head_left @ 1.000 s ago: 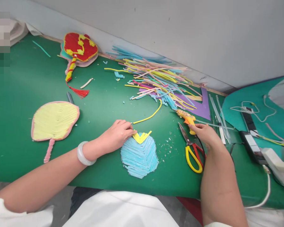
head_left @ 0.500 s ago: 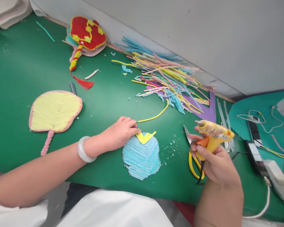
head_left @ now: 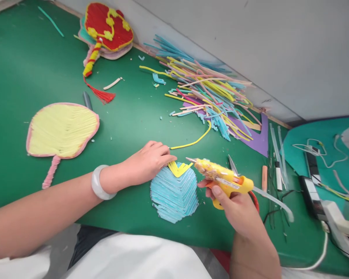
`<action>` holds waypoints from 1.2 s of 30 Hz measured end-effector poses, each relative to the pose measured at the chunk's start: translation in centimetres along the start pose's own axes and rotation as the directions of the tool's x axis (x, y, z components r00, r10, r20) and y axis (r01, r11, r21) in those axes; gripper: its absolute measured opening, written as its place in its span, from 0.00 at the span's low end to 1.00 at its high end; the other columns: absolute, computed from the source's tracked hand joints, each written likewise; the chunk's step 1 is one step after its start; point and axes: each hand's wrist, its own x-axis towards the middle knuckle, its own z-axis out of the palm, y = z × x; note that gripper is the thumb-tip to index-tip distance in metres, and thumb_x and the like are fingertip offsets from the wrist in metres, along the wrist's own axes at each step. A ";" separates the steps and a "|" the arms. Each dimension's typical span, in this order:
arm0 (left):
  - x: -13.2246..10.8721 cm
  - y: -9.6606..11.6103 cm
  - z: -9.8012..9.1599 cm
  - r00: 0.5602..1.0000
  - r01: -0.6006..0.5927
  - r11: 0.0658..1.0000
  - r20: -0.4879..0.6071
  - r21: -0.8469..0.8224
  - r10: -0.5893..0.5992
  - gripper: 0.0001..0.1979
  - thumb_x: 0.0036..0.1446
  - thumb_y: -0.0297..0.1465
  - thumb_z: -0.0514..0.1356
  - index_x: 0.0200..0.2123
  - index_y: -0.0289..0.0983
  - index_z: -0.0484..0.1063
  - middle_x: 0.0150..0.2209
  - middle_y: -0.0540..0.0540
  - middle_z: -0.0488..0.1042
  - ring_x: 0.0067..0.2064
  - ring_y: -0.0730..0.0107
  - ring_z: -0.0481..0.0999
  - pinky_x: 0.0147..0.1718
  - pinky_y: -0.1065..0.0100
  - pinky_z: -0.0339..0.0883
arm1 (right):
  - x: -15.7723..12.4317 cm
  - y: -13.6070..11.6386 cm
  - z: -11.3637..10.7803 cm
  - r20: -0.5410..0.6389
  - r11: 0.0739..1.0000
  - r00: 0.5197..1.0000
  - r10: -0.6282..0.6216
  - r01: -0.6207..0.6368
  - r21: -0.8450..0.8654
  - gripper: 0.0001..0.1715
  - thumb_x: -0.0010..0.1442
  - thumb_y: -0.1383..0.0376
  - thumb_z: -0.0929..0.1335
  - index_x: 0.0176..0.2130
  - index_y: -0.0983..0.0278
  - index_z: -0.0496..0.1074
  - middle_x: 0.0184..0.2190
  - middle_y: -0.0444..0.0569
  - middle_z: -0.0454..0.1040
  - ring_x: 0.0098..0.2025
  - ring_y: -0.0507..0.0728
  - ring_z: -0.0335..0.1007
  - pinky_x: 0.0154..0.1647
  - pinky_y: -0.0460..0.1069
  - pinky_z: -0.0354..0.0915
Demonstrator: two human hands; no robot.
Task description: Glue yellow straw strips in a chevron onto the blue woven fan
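A round panel of blue pipe cleaners (head_left: 174, 195) lies on the green table, with yellow pipe cleaners (head_left: 179, 169) set in a V at its upper edge. My left hand (head_left: 152, 162) rests at that edge, fingers closed and fingertips pressed on the left end of the yellow strips; what lies under them is partly hidden. In my right hand (head_left: 235, 207) is a yellow hot glue gun (head_left: 223, 176), gripped by its handle. Its nozzle points left, just above the right end of the yellow V. A clear glue stick (head_left: 275, 201) sticks out of its back.
Loose pipe cleaners (head_left: 206, 85) are heaped against the wall over purple sheet (head_left: 257, 135). A yellow leaf-shaped fan (head_left: 62, 130) lies left, a red fan (head_left: 104, 27) behind it. Scissors (head_left: 232, 164) are partly hidden behind the glue gun. A power strip (head_left: 311, 193) stands at right.
My right hand has brought the glue gun leftward, from beyond the scissors to the panel's upper right edge. My left hand has stayed nearly in place. The view has shifted slightly.
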 end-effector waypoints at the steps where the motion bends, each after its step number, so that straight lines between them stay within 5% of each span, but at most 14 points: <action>1: 0.0 0.1 0.0 1.000 0.009 1.000 0.000 -0.001 -0.009 0.13 0.67 0.26 0.53 0.52 0.37 0.71 0.41 0.43 0.71 0.44 0.61 0.68 0.47 0.61 0.59 | 0.0 -0.1 0.4 -0.008 0.999 1.000 -0.004 0.004 -0.039 0.24 0.60 0.46 0.68 0.39 0.63 0.77 0.36 0.54 0.80 0.32 0.56 0.72 0.30 0.48 0.69; 6: 0.1 0.3 -0.2 0.998 0.059 0.998 0.011 -0.017 -0.059 0.09 0.69 0.28 0.51 0.45 0.35 0.70 0.40 0.43 0.71 0.44 0.61 0.68 0.47 0.61 0.59 | 0.0 -0.3 2.2 -0.060 0.986 0.997 -0.039 0.028 -0.167 0.22 0.61 0.47 0.67 0.40 0.62 0.76 0.34 0.50 0.80 0.38 0.60 0.76 0.38 0.51 0.72; 15: 0.0 -0.1 -1.0 0.996 0.079 0.996 0.051 -0.028 -0.078 0.06 0.64 0.29 0.58 0.44 0.36 0.70 0.41 0.44 0.71 0.45 0.60 0.68 0.47 0.61 0.58 | -0.2 -0.2 2.5 -0.093 0.984 0.995 -0.043 0.026 -0.175 0.20 0.61 0.48 0.68 0.40 0.62 0.74 0.36 0.51 0.80 0.37 0.60 0.76 0.37 0.50 0.72; 36: 0.0 -0.3 -0.9 0.996 0.060 0.998 0.069 -0.025 -0.058 0.07 0.65 0.30 0.57 0.45 0.37 0.72 0.41 0.44 0.71 0.45 0.60 0.68 0.48 0.60 0.57 | -0.1 0.0 3.6 -0.047 0.917 0.993 -0.107 0.080 -0.391 0.19 0.63 0.50 0.65 0.39 0.61 0.76 0.37 0.49 0.81 0.38 0.61 0.76 0.37 0.51 0.71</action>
